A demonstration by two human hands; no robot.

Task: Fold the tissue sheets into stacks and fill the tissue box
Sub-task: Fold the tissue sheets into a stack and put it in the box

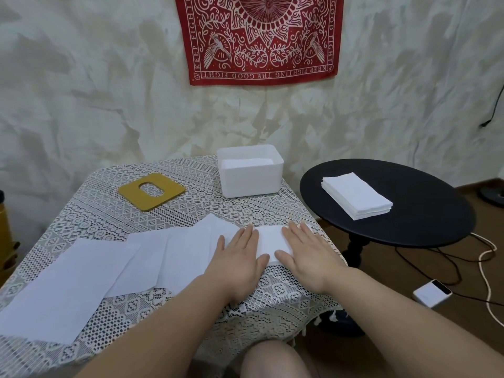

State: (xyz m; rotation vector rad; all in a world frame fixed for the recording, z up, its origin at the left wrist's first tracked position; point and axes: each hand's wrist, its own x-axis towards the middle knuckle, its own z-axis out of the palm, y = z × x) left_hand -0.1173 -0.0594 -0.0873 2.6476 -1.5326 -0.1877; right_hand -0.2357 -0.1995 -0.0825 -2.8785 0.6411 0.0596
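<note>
I am pressing both flat, open palms, left hand (240, 255) and right hand (305, 252), on the folded tissue (270, 241) at the table's (191, 186) near edge. Sliding them apart is risking a tear or a crooked crease, and the loose sheets (109, 268) beside my left wrist could be getting dragged. The box (251, 181) is sitting well behind.

Two bare forearms, no sleeves down to the bottom edge of the view. Left hand (240, 257) and right hand (305, 255) both ungloved, with no rings, watch or bracelet on fingers or wrists. Short, plain fingernails. One bare knee (275, 361) low in the middle, uncovered by any cloth.
</note>
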